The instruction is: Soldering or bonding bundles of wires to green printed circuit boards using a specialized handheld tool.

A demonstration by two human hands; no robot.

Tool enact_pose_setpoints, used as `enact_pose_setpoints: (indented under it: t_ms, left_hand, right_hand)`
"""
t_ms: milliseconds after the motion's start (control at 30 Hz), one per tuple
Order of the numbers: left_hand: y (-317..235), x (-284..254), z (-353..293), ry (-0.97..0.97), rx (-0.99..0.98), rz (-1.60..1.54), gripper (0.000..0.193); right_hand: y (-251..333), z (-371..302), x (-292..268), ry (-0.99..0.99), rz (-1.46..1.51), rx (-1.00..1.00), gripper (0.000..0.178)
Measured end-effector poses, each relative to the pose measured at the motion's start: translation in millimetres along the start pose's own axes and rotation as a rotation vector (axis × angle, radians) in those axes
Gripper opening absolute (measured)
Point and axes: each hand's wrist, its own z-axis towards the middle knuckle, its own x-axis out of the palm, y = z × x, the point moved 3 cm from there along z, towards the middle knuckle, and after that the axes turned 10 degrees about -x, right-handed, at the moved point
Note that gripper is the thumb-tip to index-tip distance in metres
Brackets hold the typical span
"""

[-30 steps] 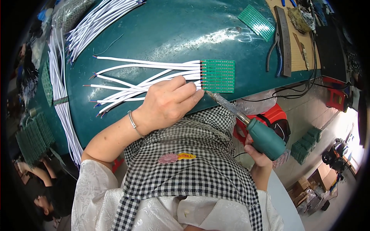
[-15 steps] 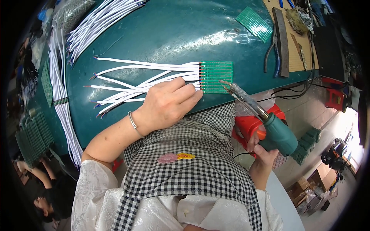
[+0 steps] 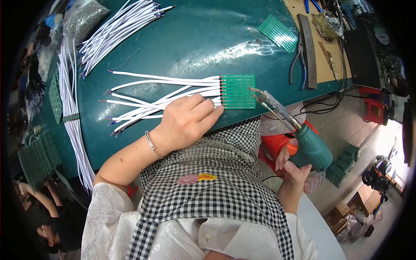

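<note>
My left hand [image 3: 188,119] is closed, palm down, over several white cables [image 3: 173,81]. Its fingertips pinch at the cable ends beside the near left corner of a green circuit board [image 3: 238,92]; exactly which cable they grip is partly hidden. Stripped ends of the white cables meet the board's left edge in a row. Wrapped round the handle of a green soldering gun [image 3: 313,149], my right hand [image 3: 294,169] is at the table's near edge. The gun's metal tip is over the board's right part; whether it touches cannot be told.
A second green board [image 3: 279,33] lies at the back right, near pliers [image 3: 298,65] and a flat metal bar [image 3: 307,50]. Bundles of white cables [image 3: 119,32] lie at the back left. A red stool [image 3: 277,145] stands below the table edge. Another person [image 3: 54,216] is at far left.
The soldering gun's tip has moved slightly right across the board, toward its right edge. My left hand keeps its hold at the cable ends. The whole view has shifted a little.
</note>
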Motion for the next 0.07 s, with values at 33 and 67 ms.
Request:
enact_pose_setpoints:
  t_ms: [33, 67]
  left_hand:
    - [0.2, -1.1, -0.7, -0.008, -0.013, 0.011, 0.035]
    - [0.0, -2.2, -1.0, -0.016, -0.024, 0.021, 0.036]
  right_hand:
    - [0.2, 1.0, 0.0, 0.000, 0.000, 0.000, 0.070]
    - [1.1, 1.8, -0.1, -0.003, -0.001, -0.001, 0.070]
